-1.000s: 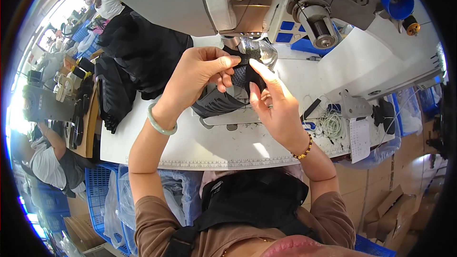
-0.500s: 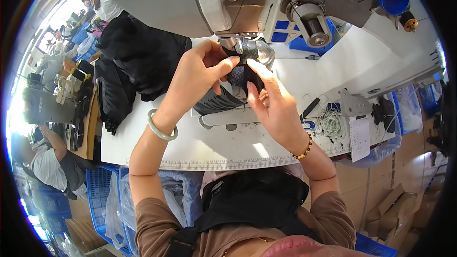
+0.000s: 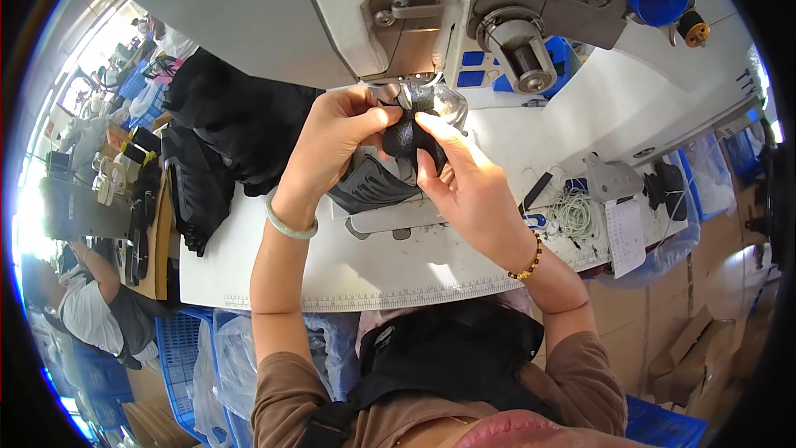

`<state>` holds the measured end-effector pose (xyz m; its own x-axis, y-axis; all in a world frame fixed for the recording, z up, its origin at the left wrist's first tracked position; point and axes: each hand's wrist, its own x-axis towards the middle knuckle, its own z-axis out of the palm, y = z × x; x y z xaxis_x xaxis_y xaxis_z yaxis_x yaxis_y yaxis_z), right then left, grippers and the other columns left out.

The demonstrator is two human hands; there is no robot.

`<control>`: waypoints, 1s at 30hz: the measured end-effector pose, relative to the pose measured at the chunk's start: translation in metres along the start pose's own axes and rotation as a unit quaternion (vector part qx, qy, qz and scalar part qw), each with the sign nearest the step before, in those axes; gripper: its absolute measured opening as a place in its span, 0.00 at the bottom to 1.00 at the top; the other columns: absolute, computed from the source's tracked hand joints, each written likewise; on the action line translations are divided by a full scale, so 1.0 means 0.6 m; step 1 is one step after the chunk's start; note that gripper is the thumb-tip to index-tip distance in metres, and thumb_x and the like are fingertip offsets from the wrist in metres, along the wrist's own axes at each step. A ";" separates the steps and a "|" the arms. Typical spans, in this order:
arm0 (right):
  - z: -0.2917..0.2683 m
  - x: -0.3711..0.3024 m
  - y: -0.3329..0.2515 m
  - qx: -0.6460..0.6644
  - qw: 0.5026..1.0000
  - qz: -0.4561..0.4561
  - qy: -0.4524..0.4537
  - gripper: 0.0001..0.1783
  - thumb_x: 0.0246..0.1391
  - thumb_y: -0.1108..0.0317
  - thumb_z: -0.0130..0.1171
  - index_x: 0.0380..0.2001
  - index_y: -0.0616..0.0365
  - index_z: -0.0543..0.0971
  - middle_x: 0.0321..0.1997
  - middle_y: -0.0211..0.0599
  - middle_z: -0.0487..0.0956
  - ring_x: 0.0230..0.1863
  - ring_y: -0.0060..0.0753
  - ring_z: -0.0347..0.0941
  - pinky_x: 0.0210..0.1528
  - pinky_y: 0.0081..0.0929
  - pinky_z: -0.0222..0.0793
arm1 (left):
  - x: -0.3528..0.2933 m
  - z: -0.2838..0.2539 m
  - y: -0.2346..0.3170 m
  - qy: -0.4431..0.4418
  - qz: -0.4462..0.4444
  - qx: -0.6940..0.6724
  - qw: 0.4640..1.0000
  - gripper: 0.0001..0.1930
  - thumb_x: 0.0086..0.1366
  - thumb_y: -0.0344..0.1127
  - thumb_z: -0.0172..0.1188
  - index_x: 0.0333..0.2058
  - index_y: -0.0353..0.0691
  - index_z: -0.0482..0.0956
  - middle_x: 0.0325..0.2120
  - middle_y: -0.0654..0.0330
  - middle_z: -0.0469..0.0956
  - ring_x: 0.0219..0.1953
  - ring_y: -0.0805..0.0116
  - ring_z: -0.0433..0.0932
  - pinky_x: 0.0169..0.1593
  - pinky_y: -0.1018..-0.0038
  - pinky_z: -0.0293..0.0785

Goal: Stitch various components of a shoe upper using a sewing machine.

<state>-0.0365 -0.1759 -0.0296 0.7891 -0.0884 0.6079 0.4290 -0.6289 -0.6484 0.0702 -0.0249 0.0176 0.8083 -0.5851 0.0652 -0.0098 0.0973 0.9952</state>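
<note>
You are at the feeding step: both hands pinch a small black fabric piece (image 3: 408,137) right under the needle area of the industrial sewing machine (image 3: 431,12), at about 12 o'clock from your wrists. Your left hand (image 3: 332,145) has thumb and fingers closed on the piece's left edge; your right hand (image 3: 464,187) clamps its right side, the index finger laid along the top. The next move, I judge, calls for keeping the edge flat and aligned at the presser foot, fingertips clear of the needle. The piece looks soft, matte and folded; below it lies a ribbed dark grey panel (image 3: 369,187) on the smooth white table (image 3: 249,274). At 9 o'clock, limp black garments (image 3: 224,129) are heaped.
</note>
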 end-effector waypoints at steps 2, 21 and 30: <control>0.002 0.002 0.007 0.027 0.999 -0.029 0.016 0.24 0.52 0.72 0.58 0.53 0.56 0.68 0.30 0.45 0.74 0.21 0.43 0.72 0.24 0.34 0.70 | 0.003 0.001 0.003 -0.008 -0.001 0.005 1.000 0.07 0.58 0.26 0.58 0.33 0.26 0.77 0.27 0.57 0.76 0.24 0.74 0.75 0.26 0.81 0.74; -0.005 0.001 0.017 0.367 0.917 0.158 0.006 0.16 0.55 0.76 0.58 0.43 0.59 0.64 0.28 0.28 0.74 0.21 0.08 0.65 0.23 0.11 0.62 | 0.014 -0.012 -0.019 -0.004 0.005 -0.055 0.998 0.04 0.59 0.24 0.56 0.30 0.28 0.76 0.25 0.59 0.77 0.21 0.79 0.73 0.23 0.82 0.74; 0.004 0.001 0.025 0.396 0.911 0.108 0.047 0.14 0.54 0.77 0.58 0.38 0.59 0.63 0.34 0.29 0.71 0.30 0.12 0.69 0.36 0.12 0.69 | 0.019 0.000 -0.018 0.026 0.040 -0.060 0.997 0.04 0.60 0.24 0.55 0.31 0.28 0.77 0.22 0.64 0.74 0.19 0.81 0.70 0.23 0.81 0.72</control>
<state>-0.0285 -0.1834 -0.0398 0.8672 -0.2338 0.4396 0.4805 0.1614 -0.8620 0.0794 -0.0329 0.0079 0.8371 -0.5298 0.1363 -0.0069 0.2389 0.9710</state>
